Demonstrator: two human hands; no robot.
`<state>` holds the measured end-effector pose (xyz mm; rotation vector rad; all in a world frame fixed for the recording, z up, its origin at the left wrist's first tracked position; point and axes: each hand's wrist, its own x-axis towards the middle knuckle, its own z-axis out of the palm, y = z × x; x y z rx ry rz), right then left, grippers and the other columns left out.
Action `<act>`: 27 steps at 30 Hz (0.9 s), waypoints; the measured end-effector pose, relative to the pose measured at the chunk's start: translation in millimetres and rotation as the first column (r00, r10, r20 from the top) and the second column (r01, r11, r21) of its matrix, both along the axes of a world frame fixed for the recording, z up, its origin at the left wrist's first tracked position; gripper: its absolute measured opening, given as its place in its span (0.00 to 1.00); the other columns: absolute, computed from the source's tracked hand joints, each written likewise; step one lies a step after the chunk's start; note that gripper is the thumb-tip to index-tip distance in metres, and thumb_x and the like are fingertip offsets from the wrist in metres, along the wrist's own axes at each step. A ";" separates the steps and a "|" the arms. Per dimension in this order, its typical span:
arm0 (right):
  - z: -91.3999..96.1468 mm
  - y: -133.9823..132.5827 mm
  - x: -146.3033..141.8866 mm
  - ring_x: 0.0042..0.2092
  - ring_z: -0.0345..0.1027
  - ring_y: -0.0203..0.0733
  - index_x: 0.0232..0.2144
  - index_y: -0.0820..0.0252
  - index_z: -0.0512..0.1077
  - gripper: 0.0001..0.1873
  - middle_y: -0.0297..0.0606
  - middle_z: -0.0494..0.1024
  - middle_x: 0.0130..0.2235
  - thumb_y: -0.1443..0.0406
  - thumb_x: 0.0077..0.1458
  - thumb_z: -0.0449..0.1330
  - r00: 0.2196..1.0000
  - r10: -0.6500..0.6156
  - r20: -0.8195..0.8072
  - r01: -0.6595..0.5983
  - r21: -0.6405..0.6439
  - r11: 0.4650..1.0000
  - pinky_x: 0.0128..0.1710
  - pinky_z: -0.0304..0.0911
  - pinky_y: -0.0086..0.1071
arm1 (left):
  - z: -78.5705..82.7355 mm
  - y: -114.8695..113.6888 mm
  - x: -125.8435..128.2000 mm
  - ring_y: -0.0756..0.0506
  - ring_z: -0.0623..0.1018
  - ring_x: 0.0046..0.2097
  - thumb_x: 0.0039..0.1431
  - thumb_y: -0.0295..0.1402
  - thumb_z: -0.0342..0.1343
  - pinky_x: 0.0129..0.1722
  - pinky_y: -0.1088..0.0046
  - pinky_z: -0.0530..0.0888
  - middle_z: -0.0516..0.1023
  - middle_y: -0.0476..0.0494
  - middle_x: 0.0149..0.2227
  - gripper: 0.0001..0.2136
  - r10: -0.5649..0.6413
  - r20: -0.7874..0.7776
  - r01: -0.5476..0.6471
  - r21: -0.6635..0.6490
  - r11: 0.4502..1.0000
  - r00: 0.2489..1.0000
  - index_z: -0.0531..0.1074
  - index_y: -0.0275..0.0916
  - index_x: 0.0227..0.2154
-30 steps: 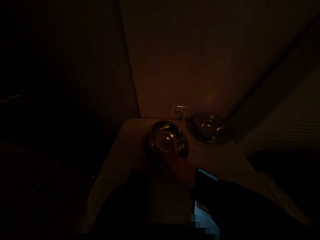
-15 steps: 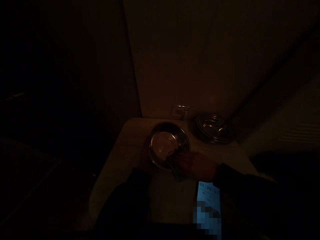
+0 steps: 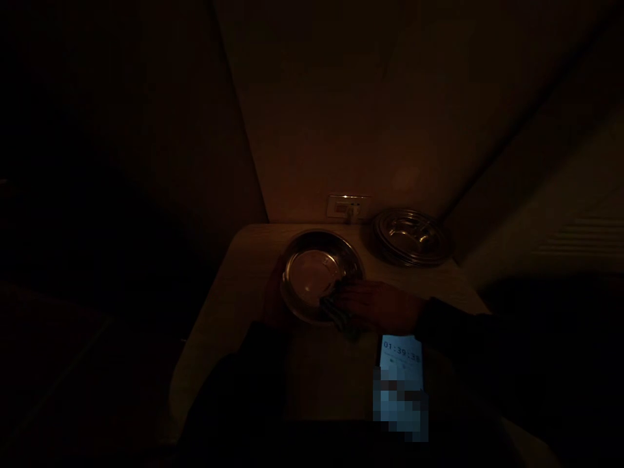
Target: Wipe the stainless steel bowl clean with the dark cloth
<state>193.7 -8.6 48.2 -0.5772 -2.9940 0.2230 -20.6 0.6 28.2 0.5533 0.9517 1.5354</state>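
A round, shiny steel bowl point(image 3: 312, 270) rests on the table, its open side facing up. My left hand point(image 3: 275, 296) grips the bowl's left rim; much of that hand is lost in the dark. My right hand point(image 3: 377, 304) presses a dark cloth point(image 3: 336, 312) against the near right rim and inner wall of the bowl. Part of the cloth hangs down outside the rim. The fingers of my right hand lie over the cloth, pointing left.
Several stacked steel plates point(image 3: 412, 237) with compartments stand at the table's back right. A lit phone point(image 3: 402, 357) with a timer lies below my right wrist. Behind the pale table point(image 3: 234, 260), a socket plate point(image 3: 348, 207) is set in the wall. The room is very dark.
The view has shifted slightly, so everything sits a little higher and further left. My hands keep their hold on the bowl and cloth, with the cloth still at the near right rim.
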 end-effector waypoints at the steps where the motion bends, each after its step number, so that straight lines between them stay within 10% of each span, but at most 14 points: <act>1: -0.5 -2.9 -6.8 0.59 0.65 0.50 0.57 0.69 0.65 0.22 0.54 0.72 0.55 0.62 0.64 0.53 1.000 -0.017 -0.023 0.017 -0.007 1.000 0.59 0.60 0.47 | -0.3 0.6 1.2 0.39 0.77 0.48 0.50 0.48 0.60 0.52 0.62 0.70 0.82 0.43 0.35 0.19 0.011 -0.007 -0.011 -0.011 1.000 1.000 0.78 0.39 0.38; 6: -7.0 -18.8 -51.0 0.58 0.65 0.49 0.59 0.71 0.60 0.24 0.56 0.70 0.57 0.62 0.65 0.51 0.975 -0.170 -0.145 0.153 -0.118 0.981 0.54 0.66 0.43 | 3.6 -1.2 4.2 0.38 0.78 0.46 0.49 0.51 0.59 0.52 0.62 0.71 0.81 0.43 0.33 0.22 0.016 0.027 -0.013 -0.132 0.991 1.000 0.78 0.36 0.36; 13: 4.2 -1.4 -5.0 0.56 0.67 0.50 0.55 0.69 0.66 0.22 0.55 0.74 0.53 0.61 0.64 0.53 0.999 -0.015 -0.031 0.013 -0.074 0.997 0.57 0.63 0.46 | 17.5 1.4 4.4 0.37 0.76 0.51 0.51 0.45 0.60 0.55 0.63 0.69 0.82 0.44 0.31 0.14 -0.028 0.018 0.031 -0.142 0.989 0.999 0.78 0.38 0.30; 21: 6.7 -16.3 -57.0 0.51 0.71 0.49 0.57 0.70 0.62 0.23 0.54 0.74 0.53 0.61 0.65 0.51 0.967 -0.239 -0.092 0.221 -0.176 0.959 0.49 0.70 0.41 | 33.1 9.1 11.2 0.35 0.78 0.47 0.56 0.42 0.53 0.51 0.58 0.73 0.82 0.41 0.34 0.15 -0.167 0.151 0.190 -0.150 0.970 0.974 0.78 0.36 0.30; 27: 2.5 -11.1 -19.8 0.54 0.70 0.48 0.57 0.67 0.64 0.24 0.54 0.73 0.54 0.59 0.62 0.55 0.994 -0.109 -0.031 0.106 -0.091 0.990 0.51 0.68 0.41 | 38.5 12.9 -2.2 0.36 0.76 0.51 0.55 0.37 0.56 0.58 0.58 0.67 0.82 0.44 0.31 0.09 -0.156 0.039 0.160 -0.188 0.969 0.987 0.77 0.39 0.26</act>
